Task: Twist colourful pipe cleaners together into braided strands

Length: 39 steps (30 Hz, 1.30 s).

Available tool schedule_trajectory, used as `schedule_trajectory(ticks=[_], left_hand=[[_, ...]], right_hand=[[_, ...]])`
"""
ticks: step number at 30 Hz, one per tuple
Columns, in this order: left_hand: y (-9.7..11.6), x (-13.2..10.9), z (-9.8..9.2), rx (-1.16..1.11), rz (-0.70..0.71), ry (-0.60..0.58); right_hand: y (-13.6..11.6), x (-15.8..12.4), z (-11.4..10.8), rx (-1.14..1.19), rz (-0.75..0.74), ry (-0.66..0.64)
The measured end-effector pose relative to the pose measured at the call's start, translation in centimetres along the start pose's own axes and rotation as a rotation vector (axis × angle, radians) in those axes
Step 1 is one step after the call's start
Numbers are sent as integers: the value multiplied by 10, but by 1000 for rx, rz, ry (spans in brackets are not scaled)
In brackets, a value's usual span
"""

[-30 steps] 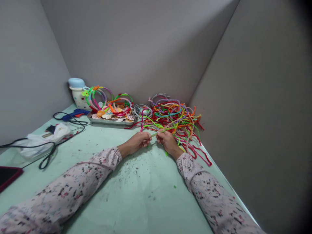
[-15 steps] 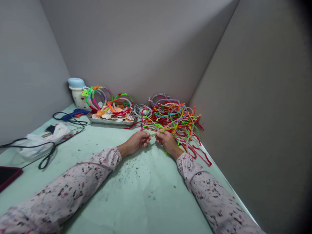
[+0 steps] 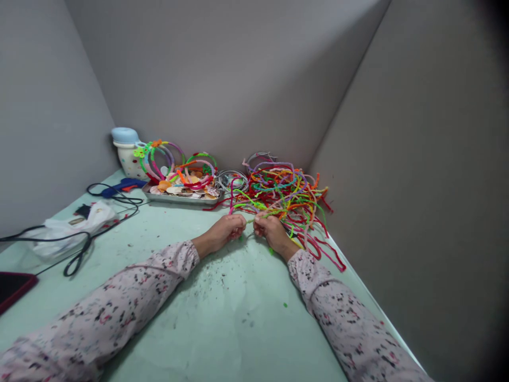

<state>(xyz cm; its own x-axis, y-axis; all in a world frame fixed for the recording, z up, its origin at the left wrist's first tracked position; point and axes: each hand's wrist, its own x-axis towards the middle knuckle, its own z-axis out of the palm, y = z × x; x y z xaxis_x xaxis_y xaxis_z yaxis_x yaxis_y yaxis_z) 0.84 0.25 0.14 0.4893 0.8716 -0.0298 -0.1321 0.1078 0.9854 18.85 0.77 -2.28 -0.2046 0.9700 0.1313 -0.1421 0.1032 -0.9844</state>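
A thin green pipe cleaner (image 3: 250, 220) stretches across the short gap between my two hands. My left hand (image 3: 226, 232) is closed, pinching one end of it between thumb and fingers. On the other side my right hand (image 3: 273, 232) grips the same strand, thumb on top. Just behind them lies a tangled heap of pipe cleaners (image 3: 278, 185) in red, green, orange, pink and purple. The fingertips of both hands are partly hidden by the fists.
A metal tray (image 3: 178, 199) of seashells holds colourful fuzzy rings (image 3: 159, 159). Grey wire coils (image 3: 233, 180) lie beside it. Further left are a lidded white jar (image 3: 129, 159), a blue tool (image 3: 121, 188), black cable (image 3: 85, 246), a plastic bag (image 3: 59, 233) and a red-edged phone (image 3: 16, 291).
The fingers of my left hand have curled tighter into a fist around the pipe cleaner. Otherwise the hands stay almost in the same place.
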Motion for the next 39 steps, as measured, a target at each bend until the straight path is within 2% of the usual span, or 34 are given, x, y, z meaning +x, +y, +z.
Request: schedule_trajectory(ticks=[7, 22, 29, 35, 39], left_hand=[[2, -2, 2, 121, 71, -33], [1, -2, 3, 132, 87, -14], [-4, 1, -3, 55, 18, -14], [-3, 2, -2, 50, -7, 1], [-2, 1, 0, 64, -12, -5]], right_hand=[[1, 0, 1, 15, 30, 9], [1, 1, 2, 41, 55, 42], [-2, -2, 0, -33, 9, -51], [-2, -3, 1, -95, -34, -17], [-2, -2, 2, -90, -12, -7]])
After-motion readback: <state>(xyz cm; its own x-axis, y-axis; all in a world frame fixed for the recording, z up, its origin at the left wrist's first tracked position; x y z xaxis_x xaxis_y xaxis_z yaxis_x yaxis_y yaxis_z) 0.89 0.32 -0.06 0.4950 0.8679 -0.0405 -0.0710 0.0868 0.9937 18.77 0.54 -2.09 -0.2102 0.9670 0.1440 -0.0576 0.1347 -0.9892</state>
